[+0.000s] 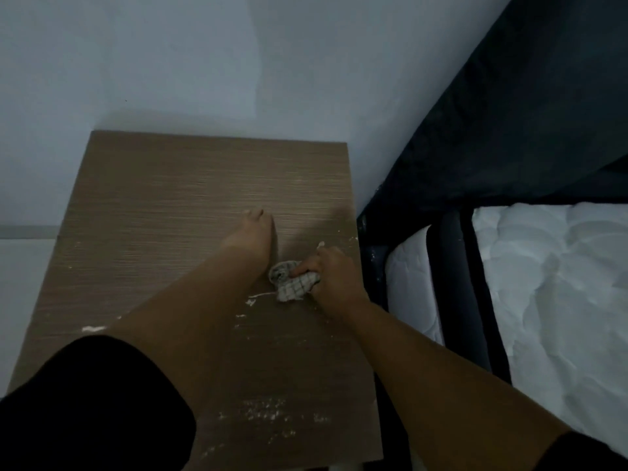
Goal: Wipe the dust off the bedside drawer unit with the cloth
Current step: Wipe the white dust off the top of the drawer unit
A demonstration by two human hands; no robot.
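The bedside drawer unit [163,205] shows its brown wood-grain top from above. White dust lies in streaks and specks over its near half and along its right edge. My right hand [334,275] is closed around a bunched checked cloth [289,282], pressing it on the top near the right edge. My left hand [251,231] rests flat on the top just left of the cloth, fingers together and pointing away from me. It holds nothing.
A pale wall [204,62] stands behind the unit. A dark bed frame and headboard [509,130] runs along the right, with a white mattress [560,300] close to the unit's right edge. Pale floor [23,283] shows on the left.
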